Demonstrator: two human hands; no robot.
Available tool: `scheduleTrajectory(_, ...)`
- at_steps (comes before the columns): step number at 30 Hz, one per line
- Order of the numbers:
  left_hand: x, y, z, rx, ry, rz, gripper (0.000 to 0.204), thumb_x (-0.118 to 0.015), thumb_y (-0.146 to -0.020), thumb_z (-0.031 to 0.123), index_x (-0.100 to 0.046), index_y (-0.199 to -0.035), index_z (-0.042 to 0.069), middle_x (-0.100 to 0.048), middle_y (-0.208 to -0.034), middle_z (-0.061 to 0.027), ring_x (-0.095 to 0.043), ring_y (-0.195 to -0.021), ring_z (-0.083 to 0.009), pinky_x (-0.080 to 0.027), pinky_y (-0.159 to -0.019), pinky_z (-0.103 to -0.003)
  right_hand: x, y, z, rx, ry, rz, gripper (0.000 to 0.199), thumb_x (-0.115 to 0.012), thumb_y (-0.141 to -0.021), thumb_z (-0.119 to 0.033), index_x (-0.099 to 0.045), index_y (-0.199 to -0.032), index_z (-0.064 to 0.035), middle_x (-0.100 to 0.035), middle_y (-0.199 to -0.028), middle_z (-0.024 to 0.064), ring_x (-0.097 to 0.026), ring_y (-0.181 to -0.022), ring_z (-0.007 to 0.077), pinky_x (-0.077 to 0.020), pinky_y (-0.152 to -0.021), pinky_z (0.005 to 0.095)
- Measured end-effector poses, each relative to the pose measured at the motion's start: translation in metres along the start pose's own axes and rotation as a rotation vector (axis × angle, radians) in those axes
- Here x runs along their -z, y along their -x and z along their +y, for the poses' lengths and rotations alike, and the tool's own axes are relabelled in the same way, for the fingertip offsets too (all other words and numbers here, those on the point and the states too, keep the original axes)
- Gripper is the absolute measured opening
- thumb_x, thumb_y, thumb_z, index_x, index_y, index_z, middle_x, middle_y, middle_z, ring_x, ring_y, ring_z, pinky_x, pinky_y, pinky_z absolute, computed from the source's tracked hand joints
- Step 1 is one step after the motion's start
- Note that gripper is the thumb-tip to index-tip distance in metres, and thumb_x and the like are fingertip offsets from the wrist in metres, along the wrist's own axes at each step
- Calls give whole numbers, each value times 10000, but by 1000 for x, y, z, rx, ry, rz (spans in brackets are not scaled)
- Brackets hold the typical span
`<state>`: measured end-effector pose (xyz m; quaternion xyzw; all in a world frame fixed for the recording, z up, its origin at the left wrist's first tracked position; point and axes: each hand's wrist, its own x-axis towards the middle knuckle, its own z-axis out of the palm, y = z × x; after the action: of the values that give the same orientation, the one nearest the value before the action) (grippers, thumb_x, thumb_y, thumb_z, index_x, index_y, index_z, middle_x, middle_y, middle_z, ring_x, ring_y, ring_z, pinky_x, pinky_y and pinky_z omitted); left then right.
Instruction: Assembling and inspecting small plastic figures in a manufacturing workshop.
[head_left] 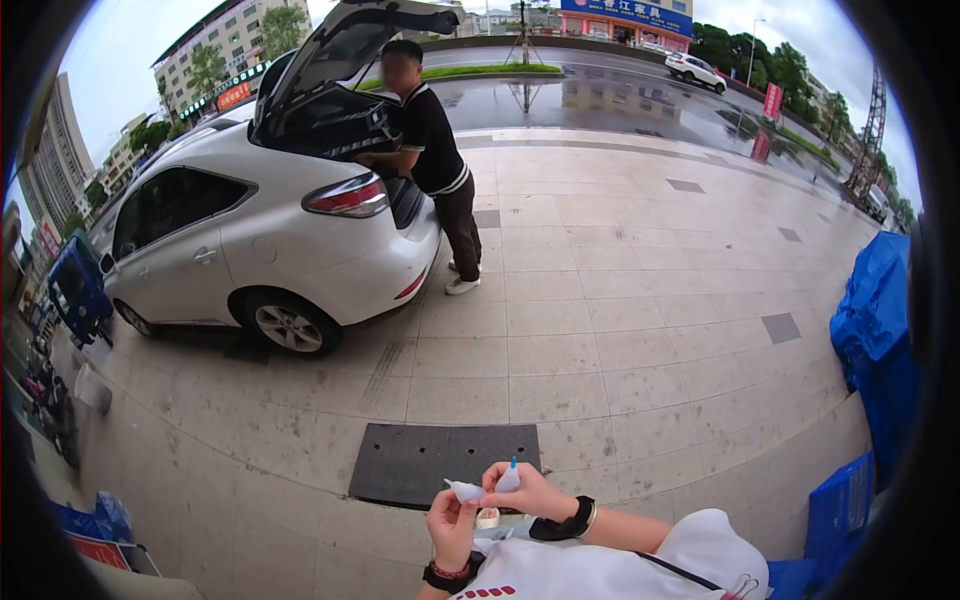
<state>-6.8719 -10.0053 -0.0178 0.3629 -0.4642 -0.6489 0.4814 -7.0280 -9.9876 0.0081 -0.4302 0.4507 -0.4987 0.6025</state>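
Both of my hands are close together in front of my body, low in the head view. My left hand [452, 530] is closed, its fingers pinching a small white squeeze bottle [466, 491] with a pale pointed tip that lies sideways. My right hand [535, 496] is closed on a second small white squeeze bottle [508, 481], which stands upright with a blue tip. The right fingertips also meet the lying bottle's end. Just below the fingers shows a small round whitish thing [488, 517]; its kind is too small to make out.
A black ramp mat [440, 455] lies on the tiled pavement [560, 350] ahead. Beyond it a person [435, 150] reaches into the raised tailgate of a white car [270, 230]. Blue sheeting [870, 320] and a blue box [838, 505] stand at right. A white bucket [92, 388] stands far left.
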Motion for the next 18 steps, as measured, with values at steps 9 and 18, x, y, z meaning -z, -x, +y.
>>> scheduleTrajectory(9,-2,-1,4,15,76,-35,126,-579,-845,55,-521,-932,-16,-591,-877,-47,-559,-796,-81,-440,-719,-207,5,-3,5,-24,12,-24,175,-697,-739,-96,-576,-851,-37,-579,-766,-29,-527,-696,29,-417,-607,178)
scheduleTrajectory(18,-2,-1,8,-44,16,-49,136,-575,-844,47,-518,-949,-18,-595,-864,-57,-567,-785,-89,-455,-696,-211,4,-3,2,-57,30,11,184,-717,-717,-108,-585,-830,-46,-577,-761,-32,-520,-676,30,-415,-593,180)
